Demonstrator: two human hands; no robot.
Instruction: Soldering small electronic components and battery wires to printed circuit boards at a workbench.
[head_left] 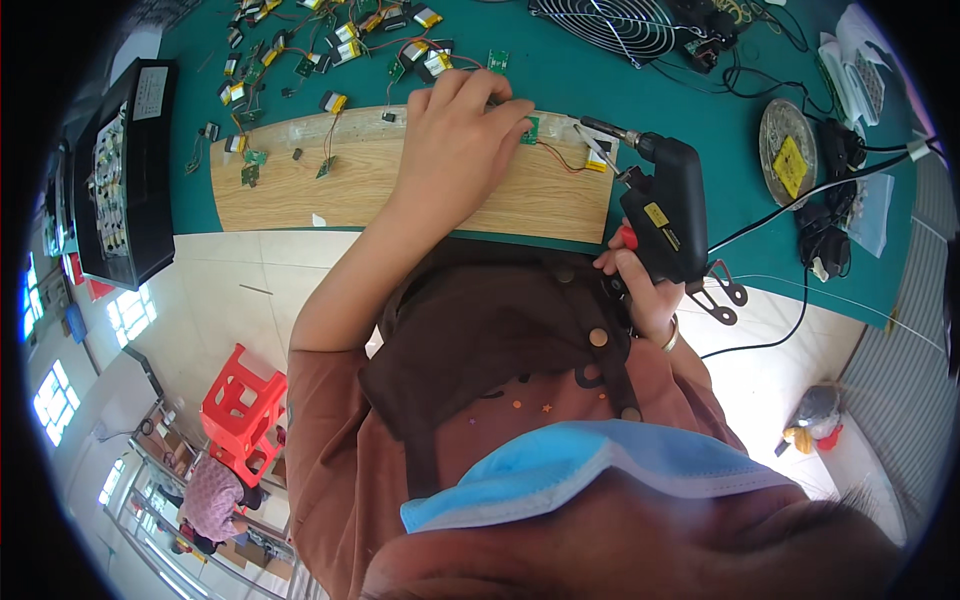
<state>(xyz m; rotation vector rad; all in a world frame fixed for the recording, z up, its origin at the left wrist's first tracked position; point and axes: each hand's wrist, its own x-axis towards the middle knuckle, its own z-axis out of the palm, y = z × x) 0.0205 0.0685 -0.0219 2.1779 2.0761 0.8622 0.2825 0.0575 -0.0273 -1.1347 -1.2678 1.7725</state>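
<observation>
My left hand (455,140) rests with curled fingers on a long wooden board (420,195), pinching a small green circuit board (530,129) at its far edge. Thin red and black wires run from that circuit board to a small yellow-labelled battery (597,160). My right hand (640,290) grips a black pistol-shaped soldering gun (665,215) by its handle, a finger at the red trigger. The gun's metal tip (603,127) points left, just right of the circuit board.
The green table mat (600,80) carries several loose batteries and circuit boards (330,50) at the far left, a wire fan guard (610,25), a round tin (787,150), black cables and a black tray (125,170). A red stool (245,400) stands on the floor; another person (210,500) sits nearby.
</observation>
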